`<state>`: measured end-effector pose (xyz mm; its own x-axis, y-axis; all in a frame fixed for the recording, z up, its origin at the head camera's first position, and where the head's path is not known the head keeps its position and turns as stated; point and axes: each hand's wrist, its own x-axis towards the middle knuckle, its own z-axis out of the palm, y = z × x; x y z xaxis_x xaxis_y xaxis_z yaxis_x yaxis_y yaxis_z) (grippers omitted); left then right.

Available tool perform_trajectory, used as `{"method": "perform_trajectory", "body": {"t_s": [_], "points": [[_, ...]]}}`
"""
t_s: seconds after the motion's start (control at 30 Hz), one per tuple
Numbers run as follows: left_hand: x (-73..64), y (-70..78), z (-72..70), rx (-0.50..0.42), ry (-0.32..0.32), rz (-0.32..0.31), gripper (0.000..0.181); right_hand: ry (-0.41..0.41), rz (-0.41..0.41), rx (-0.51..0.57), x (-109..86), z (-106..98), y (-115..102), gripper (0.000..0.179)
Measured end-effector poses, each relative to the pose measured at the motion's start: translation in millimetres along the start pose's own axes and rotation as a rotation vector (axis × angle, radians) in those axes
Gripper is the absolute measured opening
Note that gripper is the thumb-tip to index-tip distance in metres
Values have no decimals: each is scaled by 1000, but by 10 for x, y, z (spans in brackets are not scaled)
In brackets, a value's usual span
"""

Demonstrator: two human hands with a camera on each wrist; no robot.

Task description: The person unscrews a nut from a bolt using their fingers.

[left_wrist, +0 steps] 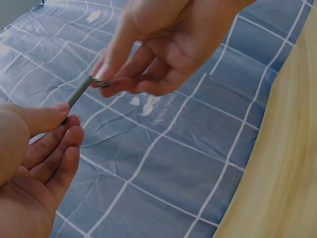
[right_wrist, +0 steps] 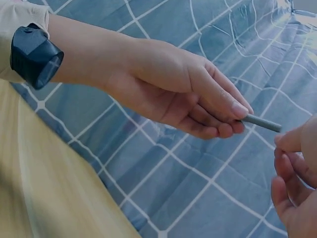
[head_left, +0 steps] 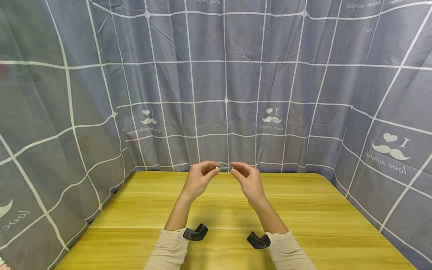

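A thin grey-green, tightly coiled spring (left_wrist: 79, 94) is stretched between both hands above the table, roughly level in the head view. My left hand (head_left: 197, 182) pinches one end between thumb and fingertips, which cover that end. The opposite end, where a small shiny metal loop (left_wrist: 100, 83) shows, is pinched by my right hand (head_left: 251, 183). Only the middle of the spring (right_wrist: 263, 123) is bare in the right wrist view. The other fingers of both hands are loosely bent beneath it.
Below the hands lies a yellow wood-grain table (head_left: 219, 210). Grey-blue curtains (head_left: 209, 82) with white grid lines hang behind it and at both sides. Black wrist cameras (head_left: 195, 232) sit at the cuffs of the beige sleeves (head_left: 168, 249).
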<state>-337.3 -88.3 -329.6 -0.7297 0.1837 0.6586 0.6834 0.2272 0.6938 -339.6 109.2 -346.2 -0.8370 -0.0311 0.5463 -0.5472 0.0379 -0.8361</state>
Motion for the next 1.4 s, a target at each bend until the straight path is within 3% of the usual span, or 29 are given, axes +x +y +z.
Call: {"method": "perform_trajectory", "body": {"t_s": [0.13, 0.3, 0.6, 0.9, 1.1, 1.23, 1.4], "points": [[-1, -154, -32, -8, 10, -20, 14, 0, 15, -104, 8, -111, 74, 23], [-37, -318, -123, 54, 19, -72, 12, -34, 27, -163, -3, -261, 118, 21], [-75, -799, -61, 148, -63, -202, 12, -43, 60, -314, 78, -705, 633, 20], [-101, -1212, 3, 189, -92, -337, 5, -77, 193, -478, 27, -1061, 1110, 21], [-164, -1426, 0, 197, -122, -400, 4, -23, 292, -530, -52, -1233, 1391, 19], [-227, -1540, -22, 202, -150, -421, 5, -42, 298, -554, -64, -1304, 1498, 16], [-283, -1648, -44, 220, -155, -415, 7, -126, 319, -597, -25, -1351, 1549, 13]]}}
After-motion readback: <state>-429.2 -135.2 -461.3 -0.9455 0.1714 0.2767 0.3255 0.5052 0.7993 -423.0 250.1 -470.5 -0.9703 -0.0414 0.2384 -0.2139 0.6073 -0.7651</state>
